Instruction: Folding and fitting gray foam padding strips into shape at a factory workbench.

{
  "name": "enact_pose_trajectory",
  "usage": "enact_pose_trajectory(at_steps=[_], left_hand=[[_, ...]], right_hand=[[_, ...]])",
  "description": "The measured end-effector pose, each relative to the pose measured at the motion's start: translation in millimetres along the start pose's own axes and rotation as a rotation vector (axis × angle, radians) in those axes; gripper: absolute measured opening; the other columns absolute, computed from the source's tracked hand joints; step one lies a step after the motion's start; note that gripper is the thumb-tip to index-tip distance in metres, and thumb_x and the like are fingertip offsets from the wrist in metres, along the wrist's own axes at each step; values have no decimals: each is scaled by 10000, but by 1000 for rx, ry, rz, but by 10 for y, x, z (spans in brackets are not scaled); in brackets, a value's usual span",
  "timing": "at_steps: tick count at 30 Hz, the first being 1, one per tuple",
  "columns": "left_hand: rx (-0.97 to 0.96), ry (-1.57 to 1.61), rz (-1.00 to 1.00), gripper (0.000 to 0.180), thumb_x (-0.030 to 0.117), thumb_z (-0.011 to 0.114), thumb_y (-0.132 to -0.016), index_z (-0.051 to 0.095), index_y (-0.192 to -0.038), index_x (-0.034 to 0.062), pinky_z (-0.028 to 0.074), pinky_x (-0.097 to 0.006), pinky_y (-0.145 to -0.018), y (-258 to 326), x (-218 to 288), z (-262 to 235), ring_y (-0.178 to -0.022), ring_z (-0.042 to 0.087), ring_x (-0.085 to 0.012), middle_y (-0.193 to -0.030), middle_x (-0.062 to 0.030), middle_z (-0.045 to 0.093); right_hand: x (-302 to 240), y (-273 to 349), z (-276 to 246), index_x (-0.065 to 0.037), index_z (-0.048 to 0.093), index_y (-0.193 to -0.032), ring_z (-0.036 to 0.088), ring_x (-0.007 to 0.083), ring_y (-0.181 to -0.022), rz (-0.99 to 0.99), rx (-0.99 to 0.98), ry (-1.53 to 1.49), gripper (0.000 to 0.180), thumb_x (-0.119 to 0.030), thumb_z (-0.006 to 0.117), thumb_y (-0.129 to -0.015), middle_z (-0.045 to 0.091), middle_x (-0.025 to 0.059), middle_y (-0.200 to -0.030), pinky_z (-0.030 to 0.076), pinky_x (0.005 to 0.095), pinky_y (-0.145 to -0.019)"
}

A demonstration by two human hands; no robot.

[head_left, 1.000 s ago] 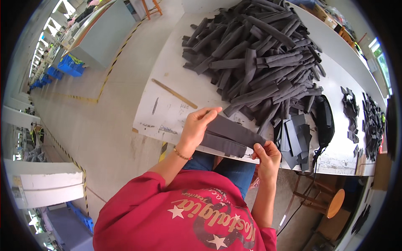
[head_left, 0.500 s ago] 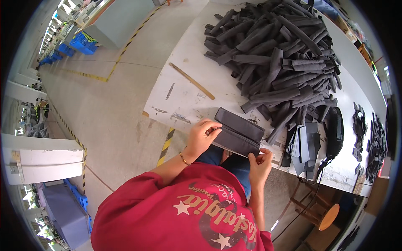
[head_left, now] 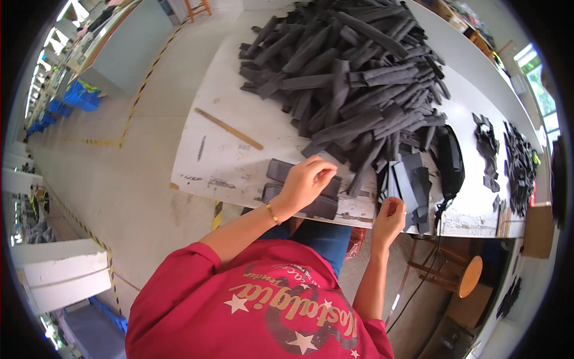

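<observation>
A dark grey fabric piece [head_left: 321, 207] with two long panels lies flat at the table's near edge. My left hand [head_left: 305, 184] hovers over it and covers its middle; the fingers are curled together and nothing shows between them. To the right is a fanned stack of flat grey and black pieces [head_left: 408, 182]. At the near left side of this stack is my right hand [head_left: 390, 218], its fingers pinched together against the lighter sheets. What lies between those fingertips is hidden.
A big heap of dark fabric tubes [head_left: 359, 72] covers the back of the white table [head_left: 230, 161]. A wooden stick [head_left: 229, 128] lies at left. Right of the stack is a black mesh-sided object [head_left: 451, 157] with a cable. A wooden stool [head_left: 466, 275] stands below the right edge.
Both hands have let go of the fabric piece, which now lies on the table. My right hand has moved to the stack of flat pieces; my left has moved over the fabric. The view has shifted.
</observation>
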State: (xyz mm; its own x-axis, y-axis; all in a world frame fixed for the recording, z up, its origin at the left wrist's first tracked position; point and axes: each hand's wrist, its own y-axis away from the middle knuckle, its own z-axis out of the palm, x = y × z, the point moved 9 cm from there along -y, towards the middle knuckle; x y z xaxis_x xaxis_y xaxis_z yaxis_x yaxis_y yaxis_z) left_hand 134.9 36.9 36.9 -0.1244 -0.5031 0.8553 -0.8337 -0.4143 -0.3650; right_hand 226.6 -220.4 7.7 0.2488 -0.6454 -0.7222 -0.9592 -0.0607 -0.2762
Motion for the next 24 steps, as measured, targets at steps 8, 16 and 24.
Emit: enact_pose_trajectory(at_steps=[8,16,24], left_hand=[[-189,-486,-53,322,279,745,-800,564,-912,38,536,-411,-653,-397,-257,1097,-751,659,-325,-842,-140,646],[-127,-224,24,162,154,585,-921,552,-988,11,512,-433,-633,-290,15,952,-739,655,-335,-801,-157,630],[-74,1010,-573,219,257,549,-1001,523,-1040,43,395,-237,-481,-96,17,681,-521,478,-87,-716,-23,550]], right_hand=[[233,-673,176,6,619,-1074,559,337,-1056,-283,-133,687,244,-155,609,-890,605,163,-1087,486,417,-851],[432,-689,355,-10,598,-875,595,283,-929,-506,-381,888,84,-54,545,-826,608,148,-950,516,364,-785],[116,-835,-253,9,445,-917,539,389,-879,-281,-182,327,186,43,579,-792,514,196,-947,445,470,-728]])
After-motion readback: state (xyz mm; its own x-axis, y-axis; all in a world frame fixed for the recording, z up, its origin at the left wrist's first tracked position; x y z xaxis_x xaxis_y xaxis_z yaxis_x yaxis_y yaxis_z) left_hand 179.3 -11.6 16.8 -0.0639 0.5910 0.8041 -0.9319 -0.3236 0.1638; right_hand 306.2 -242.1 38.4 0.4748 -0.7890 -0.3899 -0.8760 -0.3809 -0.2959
